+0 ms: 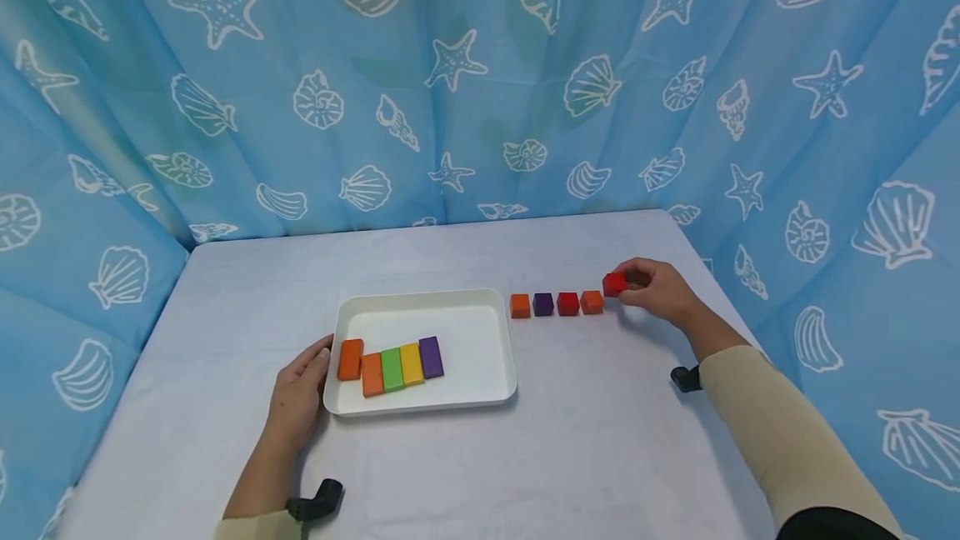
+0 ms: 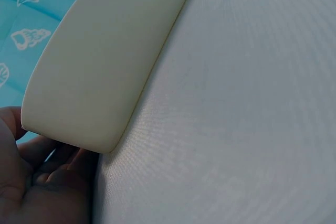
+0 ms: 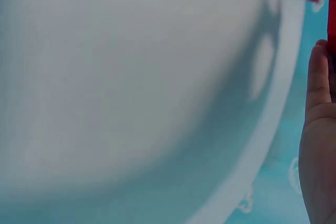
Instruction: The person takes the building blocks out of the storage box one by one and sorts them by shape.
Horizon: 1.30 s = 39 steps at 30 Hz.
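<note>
My right hand pinches a red block just above the right end of a row of small blocks. From left to right, the row holds an orange block, a purple block, a red block and another orange block. In the right wrist view, the held red block shows only partly at the fingertips. My left hand touches the left end of a white tray. The left wrist view shows its fingers beside the tray's outer wall.
Inside the tray lie an orange piece, a second orange piece, a green piece, a yellow piece and a purple piece. A white cloth covers the table. A blue seashell-patterned curtain hangs behind and beside it.
</note>
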### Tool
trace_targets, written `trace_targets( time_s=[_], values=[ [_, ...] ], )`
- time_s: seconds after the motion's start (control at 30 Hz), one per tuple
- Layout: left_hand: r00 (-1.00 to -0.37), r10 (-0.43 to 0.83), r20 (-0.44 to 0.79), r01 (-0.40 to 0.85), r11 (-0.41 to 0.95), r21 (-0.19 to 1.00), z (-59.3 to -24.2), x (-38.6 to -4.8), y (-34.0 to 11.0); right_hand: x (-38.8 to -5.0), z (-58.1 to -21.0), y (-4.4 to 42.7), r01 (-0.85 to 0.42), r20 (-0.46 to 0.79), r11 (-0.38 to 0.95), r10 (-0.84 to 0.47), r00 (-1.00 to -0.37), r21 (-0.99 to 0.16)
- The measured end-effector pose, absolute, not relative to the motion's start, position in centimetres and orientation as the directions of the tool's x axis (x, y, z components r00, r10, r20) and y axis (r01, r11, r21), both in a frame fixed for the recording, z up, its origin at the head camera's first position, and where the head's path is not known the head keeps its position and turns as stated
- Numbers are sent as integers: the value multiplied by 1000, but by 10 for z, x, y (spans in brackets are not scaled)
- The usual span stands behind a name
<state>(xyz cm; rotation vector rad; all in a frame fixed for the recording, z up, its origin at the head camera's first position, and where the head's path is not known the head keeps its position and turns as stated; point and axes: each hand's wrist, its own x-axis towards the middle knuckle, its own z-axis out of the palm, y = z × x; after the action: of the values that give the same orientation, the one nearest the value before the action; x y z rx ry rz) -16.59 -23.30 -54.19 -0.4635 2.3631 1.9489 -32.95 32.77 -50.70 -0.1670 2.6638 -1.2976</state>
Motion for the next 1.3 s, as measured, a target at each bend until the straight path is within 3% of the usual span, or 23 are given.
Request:
trace_targets(
  time_s=[0.33,0.93,1.3],
  values=[
    [-949,-215,-229,-268,174,948,-541,-166,-233,-331,-532,341,-29,-151,721,-184,-971,-693],
    [-952,-203,-228,-262,160,952,-538,-164,-232,-332,-529,337,-52,-177,734,-231,-957,-677],
    [-956,-194,-220,-255,179,950,-540,-164,-233,-327,-493,283,-119,-105,682,-277,-955,-722]
  ],
)
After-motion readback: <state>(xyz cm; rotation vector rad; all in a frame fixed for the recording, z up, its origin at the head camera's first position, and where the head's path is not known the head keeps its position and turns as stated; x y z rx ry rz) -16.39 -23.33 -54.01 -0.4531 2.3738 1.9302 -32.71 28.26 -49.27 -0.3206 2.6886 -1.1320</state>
